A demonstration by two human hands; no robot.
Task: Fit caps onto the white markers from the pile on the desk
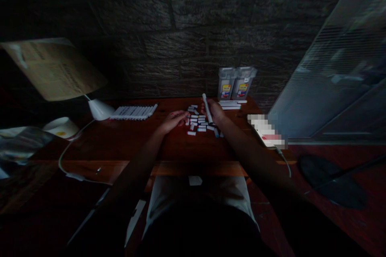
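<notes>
White marker [206, 106] clasped upright in right hand [216, 113] | left hand [172, 121] at caps [197, 123], grip unclear | clear packs [237, 83], contents unclear

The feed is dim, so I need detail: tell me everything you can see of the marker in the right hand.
The marker is a slim white barrel, plastic by its look. Its lower end is hidden in the right hand, which grips it. It stands nearly upright, top leaning slightly left, over the pile of small white caps on the wooden table. Whether it is capped is too dark to tell.
</notes>
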